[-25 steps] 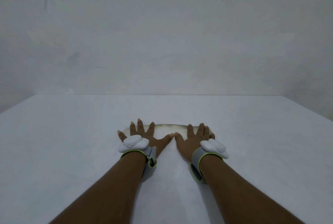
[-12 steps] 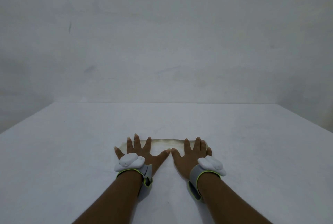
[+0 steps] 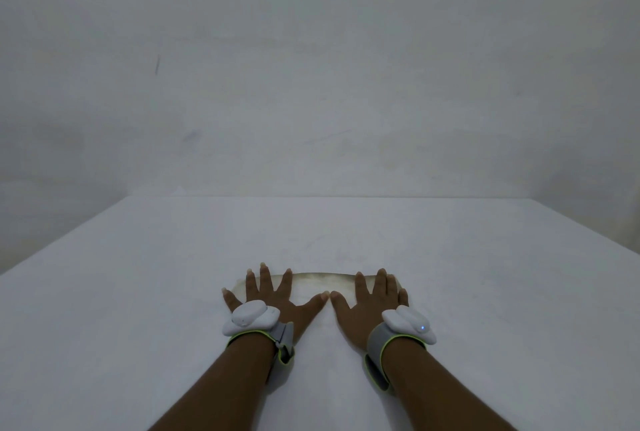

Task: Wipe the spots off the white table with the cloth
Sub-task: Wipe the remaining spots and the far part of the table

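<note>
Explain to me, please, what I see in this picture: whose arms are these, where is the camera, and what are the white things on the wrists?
No machine here: a person works with bare hands. The camera sits on the person's head and looks forward and down, so the arms enter from the bottom. The left hand and right hand lie flat with fingers spread, pressing a pale cloth onto the white table. Nothing is gripped; the cloth is only pressed under the palms. Each wrist wears a grey band with a white device, probably a tracker. Behind the table is a bare wall. I cannot make out clear spots on the table in this dim light.
</note>
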Motion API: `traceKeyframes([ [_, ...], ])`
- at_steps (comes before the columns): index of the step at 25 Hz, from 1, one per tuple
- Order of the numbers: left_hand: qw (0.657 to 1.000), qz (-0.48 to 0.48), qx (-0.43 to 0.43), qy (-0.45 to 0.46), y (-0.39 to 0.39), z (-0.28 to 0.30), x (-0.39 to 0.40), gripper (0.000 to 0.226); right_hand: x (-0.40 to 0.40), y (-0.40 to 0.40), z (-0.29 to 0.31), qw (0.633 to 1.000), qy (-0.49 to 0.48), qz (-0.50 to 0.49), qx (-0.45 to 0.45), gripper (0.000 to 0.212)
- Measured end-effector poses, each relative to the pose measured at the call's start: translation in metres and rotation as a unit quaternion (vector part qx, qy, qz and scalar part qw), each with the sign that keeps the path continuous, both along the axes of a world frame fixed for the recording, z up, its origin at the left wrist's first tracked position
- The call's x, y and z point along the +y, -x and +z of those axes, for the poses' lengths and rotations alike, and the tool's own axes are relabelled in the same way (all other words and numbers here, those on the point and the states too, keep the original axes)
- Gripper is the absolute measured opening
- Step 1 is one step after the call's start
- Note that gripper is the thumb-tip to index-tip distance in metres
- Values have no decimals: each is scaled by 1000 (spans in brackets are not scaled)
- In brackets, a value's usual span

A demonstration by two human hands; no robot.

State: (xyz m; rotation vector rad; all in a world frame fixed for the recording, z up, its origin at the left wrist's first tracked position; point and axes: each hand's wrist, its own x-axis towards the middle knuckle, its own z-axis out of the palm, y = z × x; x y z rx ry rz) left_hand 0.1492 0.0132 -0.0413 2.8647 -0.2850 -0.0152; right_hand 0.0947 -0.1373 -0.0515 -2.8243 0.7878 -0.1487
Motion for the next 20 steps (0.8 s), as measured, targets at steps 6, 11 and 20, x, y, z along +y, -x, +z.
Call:
traceKeyframes([
  [6,1000,1,7,-4,19,-1,12,114,10,19,1,1000,1,6,1,78],
  [11,1000,-1,10,0,38,-3,23,109,18,37,0,1000,0,15,0,79],
  [20,1000,-2,0,-9,62,-6,38,116,32,71,4,1000,-4,27,10,80],
])
